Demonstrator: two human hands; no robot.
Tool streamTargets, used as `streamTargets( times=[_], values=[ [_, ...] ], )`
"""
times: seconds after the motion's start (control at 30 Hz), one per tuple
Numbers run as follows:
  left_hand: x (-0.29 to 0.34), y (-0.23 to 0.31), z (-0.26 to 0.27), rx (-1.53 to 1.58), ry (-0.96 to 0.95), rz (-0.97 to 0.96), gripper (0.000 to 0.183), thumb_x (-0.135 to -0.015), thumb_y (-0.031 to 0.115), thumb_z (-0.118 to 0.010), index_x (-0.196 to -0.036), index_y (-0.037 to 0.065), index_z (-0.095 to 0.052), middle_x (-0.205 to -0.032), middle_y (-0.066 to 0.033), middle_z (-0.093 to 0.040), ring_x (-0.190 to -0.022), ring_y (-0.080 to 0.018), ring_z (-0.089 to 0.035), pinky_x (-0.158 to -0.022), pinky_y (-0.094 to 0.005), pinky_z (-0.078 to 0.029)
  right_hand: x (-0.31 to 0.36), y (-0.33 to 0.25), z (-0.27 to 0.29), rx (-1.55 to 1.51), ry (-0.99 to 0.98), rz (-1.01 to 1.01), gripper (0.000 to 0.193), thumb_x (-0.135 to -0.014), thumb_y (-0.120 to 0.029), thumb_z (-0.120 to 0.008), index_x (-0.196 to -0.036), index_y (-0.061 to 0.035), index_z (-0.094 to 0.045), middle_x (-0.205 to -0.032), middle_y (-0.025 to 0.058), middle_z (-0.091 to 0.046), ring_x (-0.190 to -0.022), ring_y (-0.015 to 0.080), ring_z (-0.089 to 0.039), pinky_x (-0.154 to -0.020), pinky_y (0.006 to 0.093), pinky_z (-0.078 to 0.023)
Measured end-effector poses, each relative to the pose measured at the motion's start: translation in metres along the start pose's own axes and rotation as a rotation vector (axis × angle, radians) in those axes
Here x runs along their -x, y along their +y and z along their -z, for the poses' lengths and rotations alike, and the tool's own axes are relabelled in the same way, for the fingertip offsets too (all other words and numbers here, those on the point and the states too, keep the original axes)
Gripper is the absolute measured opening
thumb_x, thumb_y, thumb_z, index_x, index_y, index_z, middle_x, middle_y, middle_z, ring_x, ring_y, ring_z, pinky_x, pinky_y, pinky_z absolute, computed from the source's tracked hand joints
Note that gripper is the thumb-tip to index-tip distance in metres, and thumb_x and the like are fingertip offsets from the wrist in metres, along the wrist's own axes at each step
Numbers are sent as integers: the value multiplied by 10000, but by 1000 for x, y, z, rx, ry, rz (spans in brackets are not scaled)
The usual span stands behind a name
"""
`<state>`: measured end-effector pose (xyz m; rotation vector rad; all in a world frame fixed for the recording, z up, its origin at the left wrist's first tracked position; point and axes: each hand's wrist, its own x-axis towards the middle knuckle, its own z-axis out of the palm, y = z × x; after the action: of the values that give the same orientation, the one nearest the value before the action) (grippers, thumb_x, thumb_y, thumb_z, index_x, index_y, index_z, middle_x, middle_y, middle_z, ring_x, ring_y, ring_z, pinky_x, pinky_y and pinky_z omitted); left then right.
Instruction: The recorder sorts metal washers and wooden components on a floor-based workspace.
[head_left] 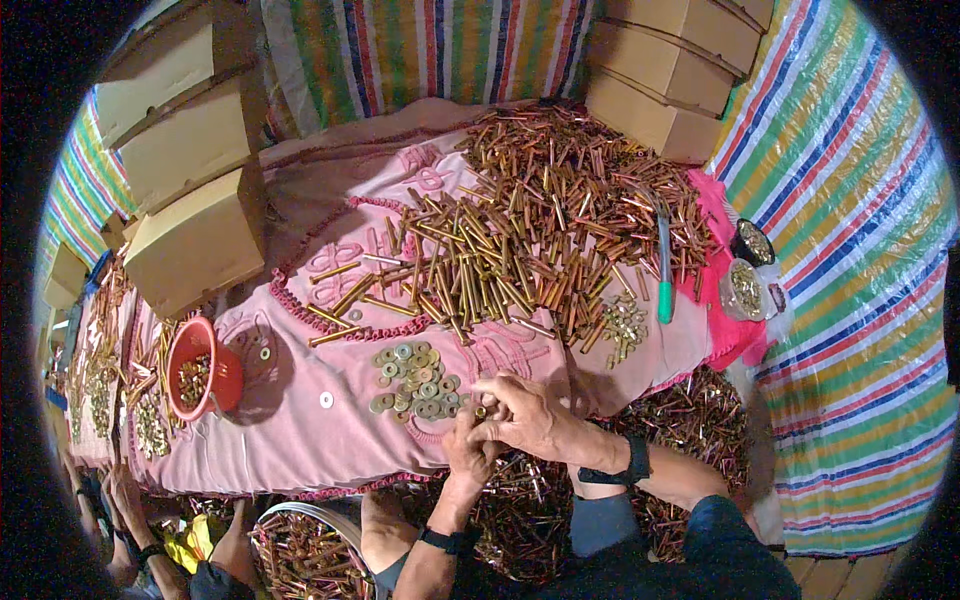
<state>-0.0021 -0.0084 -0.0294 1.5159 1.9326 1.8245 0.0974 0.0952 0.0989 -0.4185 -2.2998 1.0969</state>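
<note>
Forearms point(685, 475) angled inward, held left hand point(468, 445) and right hand point(525, 415) together, fingers point(497, 385) curled nearly closed, pinching small brass-coloured metal piece point(481, 412) between them, just beside washers point(412, 383) on pink cloth point(300, 435).

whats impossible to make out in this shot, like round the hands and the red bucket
- Head view: small brass-coloured metal piece between left hand and right hand; the hands mostly cover it, hiding its full shape.
- Head view: bottom of the red plastic bucket, hidden under small metal pieces.
- Head view: round white-rimmed container, cut off by the lower edge.
</note>
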Motion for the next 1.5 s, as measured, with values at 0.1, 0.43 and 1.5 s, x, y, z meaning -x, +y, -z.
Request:
streamTargets(
  times=[0.1, 0.43, 1.5],
  values=[
    [1, 3, 2, -9, -42, 46, 344, -784, 57, -660, -1117, 33, -576, -745, -159, -598, -603, -352, -616, -560, -407, -491, -2, 10, -3, 91, -40, 172, 324, -827, -250, -807, -939, -6, -626, -826, 113, -617, -739, 244, -639, -648, 343, -514],
    [-1, 4, -2, 13, -20, 56, 340, -792, 31, -642, -1126, 41, -580, -730, -149, -587, -598, -327, -606, -557, -389, -489, -1, 10, -4, 114, -29, 164, 206, -863, -163, -761, -907, -6, -636, -834, 89, -605, -710, 222, -608, -633, 352, -502],
    [4, 34, 24, 138, -140, 114, 114, -925, 118, -672, -903, 10, -641, -731, -162, -638, -597, -305, -624, -590, -391, -501, -34, 56, -38, 82, -343, 141, 140, -849, -129, -681, -824, -4, -622, -772, 145, -586, -770, 342, -610, -690, 425, -505]
  ],
)
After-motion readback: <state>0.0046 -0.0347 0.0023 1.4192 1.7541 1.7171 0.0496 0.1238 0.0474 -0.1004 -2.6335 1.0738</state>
